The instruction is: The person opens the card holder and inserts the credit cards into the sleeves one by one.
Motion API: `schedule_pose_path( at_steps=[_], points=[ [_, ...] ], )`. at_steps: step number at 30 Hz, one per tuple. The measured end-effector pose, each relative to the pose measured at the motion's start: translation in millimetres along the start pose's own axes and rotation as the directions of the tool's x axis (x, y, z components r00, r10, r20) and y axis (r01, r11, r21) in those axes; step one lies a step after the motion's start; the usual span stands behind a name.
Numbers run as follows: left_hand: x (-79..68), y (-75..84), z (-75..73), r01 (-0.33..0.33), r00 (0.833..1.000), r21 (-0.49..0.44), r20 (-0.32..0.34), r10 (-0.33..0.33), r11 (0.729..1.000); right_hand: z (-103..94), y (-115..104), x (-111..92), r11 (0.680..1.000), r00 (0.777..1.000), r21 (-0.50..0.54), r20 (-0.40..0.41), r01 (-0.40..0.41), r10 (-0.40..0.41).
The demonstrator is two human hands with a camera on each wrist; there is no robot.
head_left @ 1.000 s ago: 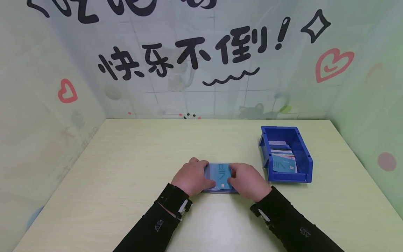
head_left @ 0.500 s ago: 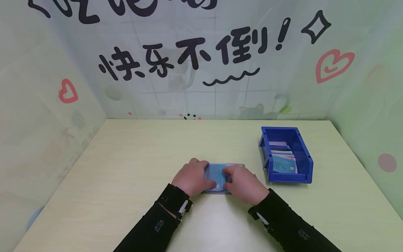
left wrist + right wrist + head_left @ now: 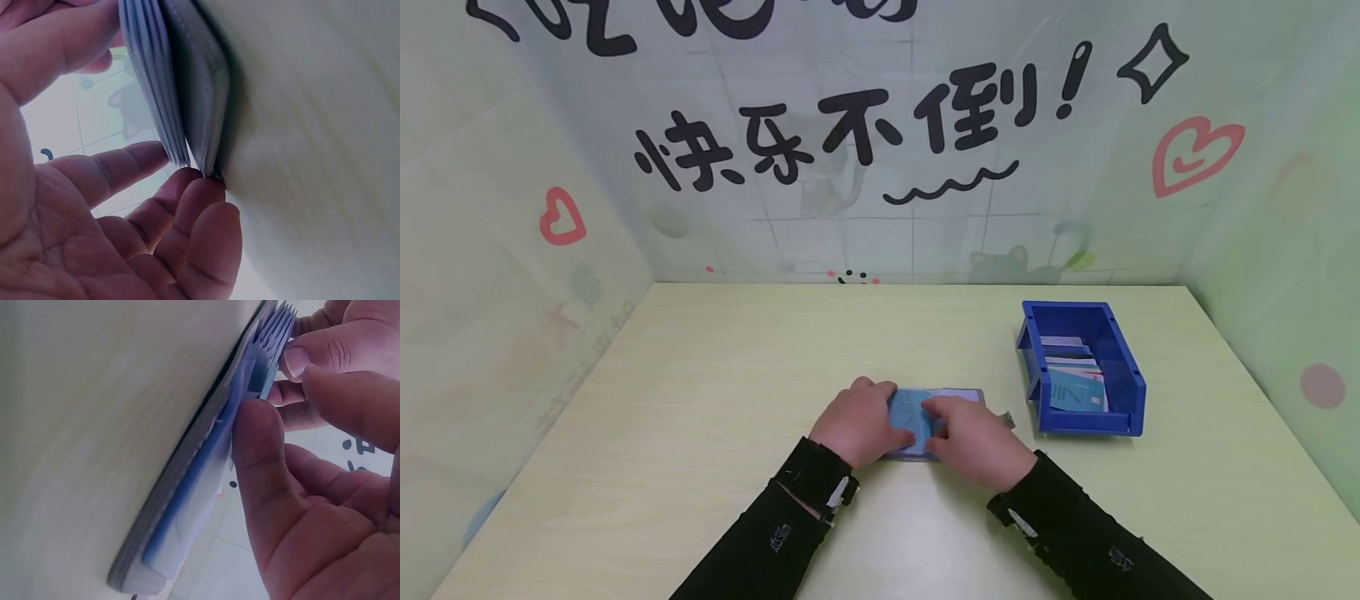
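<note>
A card holder [image 3: 961,394] with clear sleeves lies open on the table between both hands. My left hand [image 3: 861,423] grips its left side, thumb on the near edge and fingers at the far one. From the left wrist, several fanned sleeve pages [image 3: 153,81] stand beside the thicker cover [image 3: 206,94]. A light-blue card [image 3: 908,412] lies over the left half. Thumb and index finger of my right hand [image 3: 979,442] pinch its right edge. In the right wrist view, a loose clear sleeve [image 3: 194,506] droops below that thumb; the card's far end is hidden among the pages.
A blue plastic bin [image 3: 1131,387] with several cards [image 3: 1077,390] stands on the table [image 3: 760,350] to the right of the hands. A small greyish tab [image 3: 1007,420] sticks out beyond the right hand. Printed cloth walls [image 3: 865,242] enclose the back and sides.
My right hand has moved left with the blue card, which slid toward the left hand. The holder's right part and the small tab came into sight. The left hand stayed put.
</note>
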State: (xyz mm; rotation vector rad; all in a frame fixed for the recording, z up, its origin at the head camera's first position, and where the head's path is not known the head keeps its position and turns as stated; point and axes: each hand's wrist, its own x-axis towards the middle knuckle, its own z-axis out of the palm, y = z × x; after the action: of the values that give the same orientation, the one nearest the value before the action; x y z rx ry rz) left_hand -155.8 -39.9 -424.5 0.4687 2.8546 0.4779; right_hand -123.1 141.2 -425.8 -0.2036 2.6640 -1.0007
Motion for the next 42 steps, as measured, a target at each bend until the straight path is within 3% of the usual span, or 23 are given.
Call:
schedule_pose_path(
  at_steps=[11,15,17,19,23,25,31,37,42],
  points=[
    [0.5,0.9,0.1,0.01,1.0,-0.005,-0.005,-0.01,1.0,-4.1,1,-2,0.998,0.998,0.005,0.015,0.064,-0.064],
    [0.1,0.5,0.5,0.026,1.0,-0.027,-0.006,-0.026,0.999,-27.2,-1,-10,0.991,0.991,-0.016,0.022,0.131,-0.13],
    [0.4,0.1,1.0,0.028,1.0,-0.03,-0.009,-0.028,0.999,-45.7,0,-16,0.987,0.987,-0.009,-0.023,0.158,-0.158],
    [0.7,-0.4,1.6,0.026,0.999,-0.033,-0.017,-0.027,0.999,-67.1,4,-22,0.987,0.979,-0.017,-0.119,0.162,-0.163],
    [-0.3,-0.2,2.1,0.01,0.999,-0.025,-0.037,-0.011,1.0,-105.1,25,-33,0.996,0.933,-0.071,-0.351,0.057,-0.078],
    [-0.7,0.3,2.4,0.004,0.999,-0.031,-0.049,-0.005,1.0,-118.3,39,-33,0.992,0.923,-0.122,-0.384,-0.031,-0.018],
    [-1.8,2.3,4.1,-0.034,0.998,-0.062,-0.06,0.03,0.998,-123.9,77,-15,0.962,0.964,-0.228,-0.251,-0.151,0.091],
    [-0.8,3.5,8.2,-0.083,0.995,-0.04,-0.062,0.08,0.996,-114.9,93,-1,0.927,0.964,-0.306,-0.218,-0.215,0.152],
    [-0.6,6.2,9.6,-0.087,0.995,-0.021,-0.051,0.086,0.996,-108.7,103,3,0.911,0.963,-0.348,-0.23,-0.22,0.144]
  ],
)
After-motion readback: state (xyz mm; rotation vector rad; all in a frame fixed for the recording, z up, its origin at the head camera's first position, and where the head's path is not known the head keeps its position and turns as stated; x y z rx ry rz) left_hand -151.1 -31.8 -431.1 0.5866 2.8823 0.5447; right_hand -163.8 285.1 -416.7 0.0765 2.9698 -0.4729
